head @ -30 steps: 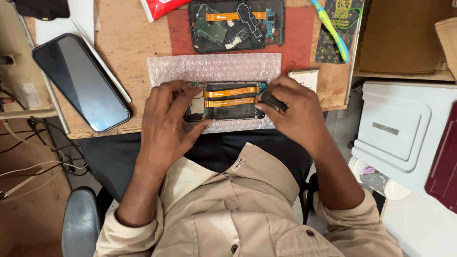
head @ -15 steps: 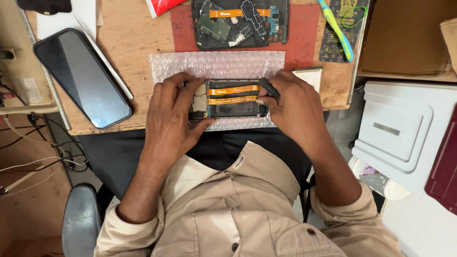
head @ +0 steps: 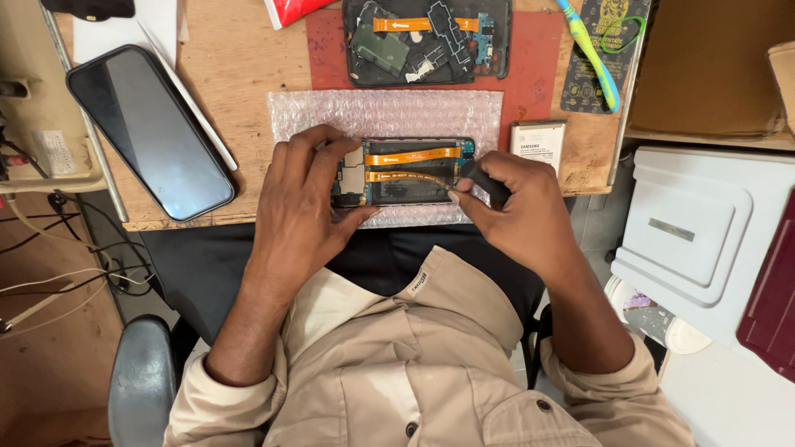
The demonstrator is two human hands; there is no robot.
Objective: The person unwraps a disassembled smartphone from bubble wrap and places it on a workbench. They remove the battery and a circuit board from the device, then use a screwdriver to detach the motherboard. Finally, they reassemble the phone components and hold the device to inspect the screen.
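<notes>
An opened phone body (head: 410,172) with orange flex cables lies on a sheet of bubble wrap (head: 389,116) at the wooden table's front edge. My left hand (head: 302,203) rests on the phone's left end and holds it down with fingers and thumb. My right hand (head: 522,211) grips a black-handled tool (head: 484,182) whose tip touches the lower orange cable near the phone's right side.
A second opened phone (head: 426,37) with loose parts lies on a red mat (head: 530,66) behind. A phone screen (head: 149,132) lies at left, beside a white stylus. A small battery (head: 538,145), a green-blue tool (head: 592,54), a white box (head: 696,232) at right.
The view has shifted slightly. My right hand has drawn back to the right, and the tool's tip now sits at the lower orange cable. My left hand stays on the phone.
</notes>
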